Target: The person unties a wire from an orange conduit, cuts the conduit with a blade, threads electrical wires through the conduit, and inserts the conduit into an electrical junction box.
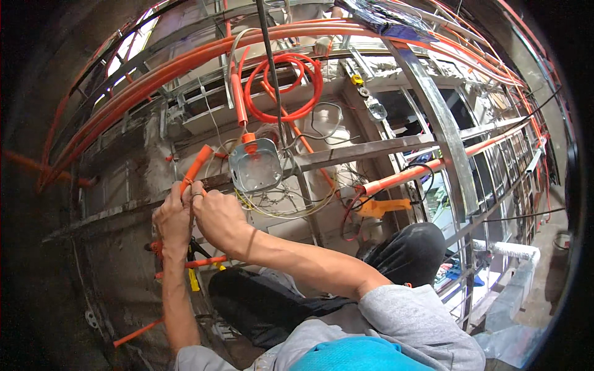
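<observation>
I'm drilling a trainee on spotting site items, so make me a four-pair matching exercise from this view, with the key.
Things
1. Short orange pipe
2. Metal box
3. Orange coil
4. Headwear

Places, colours, states
A. Looped, above the box in the picture
B. Blue, at the picture's bottom edge
C. Held by the left hand and right hand
D. Grey, with an orange fitting at its top

Pairs: 1-C, 2-D, 3-A, 4-B
</observation>
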The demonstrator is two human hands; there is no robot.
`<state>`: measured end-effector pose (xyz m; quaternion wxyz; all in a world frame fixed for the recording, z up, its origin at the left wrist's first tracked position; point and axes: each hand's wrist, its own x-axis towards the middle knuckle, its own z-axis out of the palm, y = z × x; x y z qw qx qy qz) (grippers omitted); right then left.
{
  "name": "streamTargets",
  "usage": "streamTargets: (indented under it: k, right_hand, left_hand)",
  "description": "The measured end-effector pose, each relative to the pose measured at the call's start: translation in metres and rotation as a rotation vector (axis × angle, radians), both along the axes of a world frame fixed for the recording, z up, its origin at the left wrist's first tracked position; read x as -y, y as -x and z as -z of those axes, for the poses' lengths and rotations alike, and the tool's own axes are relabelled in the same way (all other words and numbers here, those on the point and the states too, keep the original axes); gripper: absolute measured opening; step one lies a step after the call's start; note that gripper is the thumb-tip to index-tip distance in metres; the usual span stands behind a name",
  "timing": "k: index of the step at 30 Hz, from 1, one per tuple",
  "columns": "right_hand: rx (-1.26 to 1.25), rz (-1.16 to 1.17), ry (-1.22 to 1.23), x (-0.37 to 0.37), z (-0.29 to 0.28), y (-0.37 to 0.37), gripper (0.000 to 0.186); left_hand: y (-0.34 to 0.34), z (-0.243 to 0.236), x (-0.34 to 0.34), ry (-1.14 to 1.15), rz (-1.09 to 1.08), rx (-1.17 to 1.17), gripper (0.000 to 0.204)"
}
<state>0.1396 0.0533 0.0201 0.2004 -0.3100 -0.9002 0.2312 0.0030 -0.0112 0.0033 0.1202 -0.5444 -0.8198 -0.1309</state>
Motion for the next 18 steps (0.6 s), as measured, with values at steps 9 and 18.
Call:
streamTargets:
  k: [9, 18]
  right_hand:
    - [0.039, -0.053, 0.009, -0.0001, 0.0008, -0.0021, 0.026]
    - [0.011, -0.013, -0.016, -0.0014, 0.0047, -0.0018, 0.031]
  left_hand:
    - [-0.0002, 0.0024, 0.0007, 0.042, -0.062, 0.094, 0.035]
    - [-0.0009, 0.0016, -0.0014, 0.033, -0.031, 0.092, 0.033]
